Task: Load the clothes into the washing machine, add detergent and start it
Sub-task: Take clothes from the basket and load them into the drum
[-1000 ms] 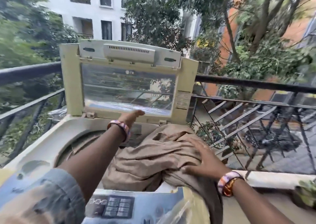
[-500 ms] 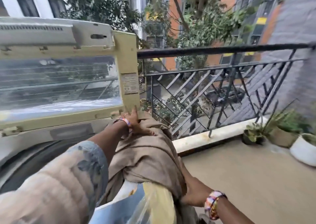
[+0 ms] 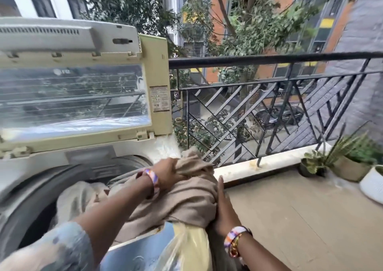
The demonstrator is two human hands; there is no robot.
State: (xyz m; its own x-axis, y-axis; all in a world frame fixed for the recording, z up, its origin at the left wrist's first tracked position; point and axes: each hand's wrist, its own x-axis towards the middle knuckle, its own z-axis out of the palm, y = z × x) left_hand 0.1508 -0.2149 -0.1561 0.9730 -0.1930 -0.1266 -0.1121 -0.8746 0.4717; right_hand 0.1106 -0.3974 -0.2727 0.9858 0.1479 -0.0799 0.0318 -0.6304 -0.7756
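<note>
Left hand [image 3: 169,172] grips tan cloth [image 3: 186,198] (lid [image 3: 153,67] logo blurred).

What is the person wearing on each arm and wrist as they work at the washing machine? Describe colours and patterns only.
The left arm has a loose pale blue sleeve with faded grey and cream blotches, pushed up above the forearm. The left wrist carries a striped band in pink, white and purple. The right wrist carries a similar striped band beside a beaded bracelet in red, yellow and black. No sleeve shows there.

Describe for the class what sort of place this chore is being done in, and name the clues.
Most likely an upper-floor apartment balcony used as a laundry spot. A black metal railing edges it, potted plants stand on the floor, and a top-loading washing machine stands open against the rail, with trees and buildings beyond.
</note>
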